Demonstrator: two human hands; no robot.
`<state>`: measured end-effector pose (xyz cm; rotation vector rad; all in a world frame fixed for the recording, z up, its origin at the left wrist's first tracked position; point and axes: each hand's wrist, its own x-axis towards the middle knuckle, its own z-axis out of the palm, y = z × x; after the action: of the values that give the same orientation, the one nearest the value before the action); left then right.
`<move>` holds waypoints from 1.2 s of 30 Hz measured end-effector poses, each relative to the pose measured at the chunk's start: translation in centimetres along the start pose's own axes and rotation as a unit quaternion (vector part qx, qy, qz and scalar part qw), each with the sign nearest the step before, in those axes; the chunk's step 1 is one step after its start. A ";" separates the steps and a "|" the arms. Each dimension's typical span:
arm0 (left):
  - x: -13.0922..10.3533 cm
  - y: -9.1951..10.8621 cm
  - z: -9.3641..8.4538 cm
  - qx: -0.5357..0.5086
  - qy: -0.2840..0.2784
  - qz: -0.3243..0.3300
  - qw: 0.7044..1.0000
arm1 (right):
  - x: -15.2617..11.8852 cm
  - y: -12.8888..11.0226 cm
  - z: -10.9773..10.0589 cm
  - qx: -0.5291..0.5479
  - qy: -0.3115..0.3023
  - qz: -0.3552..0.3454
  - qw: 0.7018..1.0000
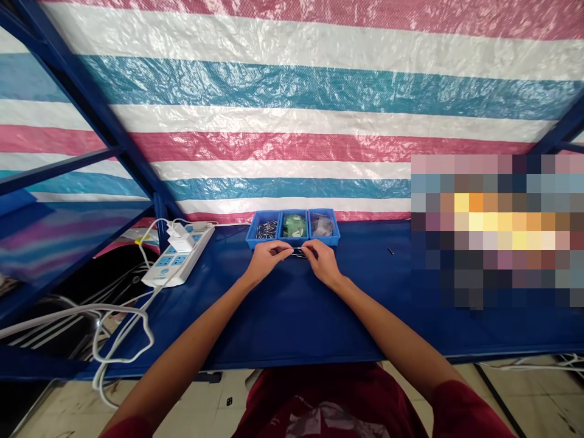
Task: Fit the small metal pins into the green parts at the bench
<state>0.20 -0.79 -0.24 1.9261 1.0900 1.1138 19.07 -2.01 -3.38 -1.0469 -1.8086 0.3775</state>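
At a blue cloth-covered workbench backed by a striped pink, white and teal plastic tarpaulin, I am bringing both bare hands together just in front of three small blue plastic bins. My left hand and my right hand are meeting over a small dark metal part, fingertips of each pinching in on its ends; the piece is too small to make out in detail, and I cannot tell for certain how firmly either hand is clamping it. The part is sitting between my two hands, just above the bench cloth and near the middle bin.

The left blue bin is holding thin dark metal pins, the middle blue bin is holding green pieces, and the right blue bin is holding greyish pieces in clear wrapping. A white power strip with blue sockets is lying at the left end of the bench, a white plug adapter seated in it and white cables trailing off the edge. A single small dark pin is lying alone on the cloth to my right.
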 end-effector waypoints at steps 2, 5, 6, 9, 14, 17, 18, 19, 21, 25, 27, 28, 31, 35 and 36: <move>0.0 0.1 0.0 0.004 0.006 0.004 1.000 | 0.0 0.0 0.0 -0.001 0.000 -0.001 1.000; 0.1 0.2 -0.3 0.052 -0.006 0.039 0.998 | 0.0 0.1 0.0 0.000 0.002 0.002 1.000; 0.1 0.2 -0.4 0.067 -0.017 0.053 0.996 | 0.0 0.1 0.0 0.001 0.004 0.004 1.000; 0.2 0.3 -0.7 0.082 -0.054 0.080 0.992 | 0.0 0.1 0.0 0.005 0.005 0.007 1.000; 0.3 0.1 -0.8 0.070 -0.049 0.079 0.993 | 0.0 0.1 0.1 0.008 0.003 0.014 1.000; 0.3 -0.3 -0.6 0.048 -0.023 0.071 0.996 | -0.1 0.1 0.1 0.007 0.000 0.018 1.000; 0.3 -0.4 -0.5 0.039 -0.014 0.067 0.997 | -0.1 0.1 0.1 0.008 -0.003 0.017 1.000; 0.3 -0.5 -0.5 0.032 -0.006 0.063 0.997 | -0.1 0.1 0.1 0.008 -0.005 0.016 1.000; 0.3 -0.5 -0.4 0.023 0.001 0.055 0.998 | 0.0 0.1 0.1 0.007 -0.008 0.013 1.000; 0.3 -0.3 -0.4 0.048 -0.039 0.044 0.997 | 0.0 0.1 0.1 0.004 -0.006 0.016 1.000; 0.2 -0.2 -0.4 0.064 -0.082 0.034 0.994 | 0.0 0.0 0.1 0.004 -0.005 0.016 1.000; 0.2 -0.2 -0.3 0.066 -0.100 0.026 0.992 | 0.0 0.0 0.1 0.003 -0.005 0.016 1.000; 0.0 0.0 -0.2 0.044 -0.127 0.002 0.991 | 0.0 0.1 0.2 0.000 -0.006 0.017 1.000; 0.0 0.1 -0.1 -0.002 -0.100 -0.018 0.995 | 0.0 0.1 0.2 -0.005 -0.007 0.024 1.000; 0.0 0.1 -0.1 -0.005 -0.090 -0.020 0.996 | 0.0 0.1 0.2 -0.005 -0.010 0.024 1.000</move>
<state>0.15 -0.80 -0.09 1.9458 1.0173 0.9037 18.94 -1.90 -3.57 -1.0997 -1.8068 0.4085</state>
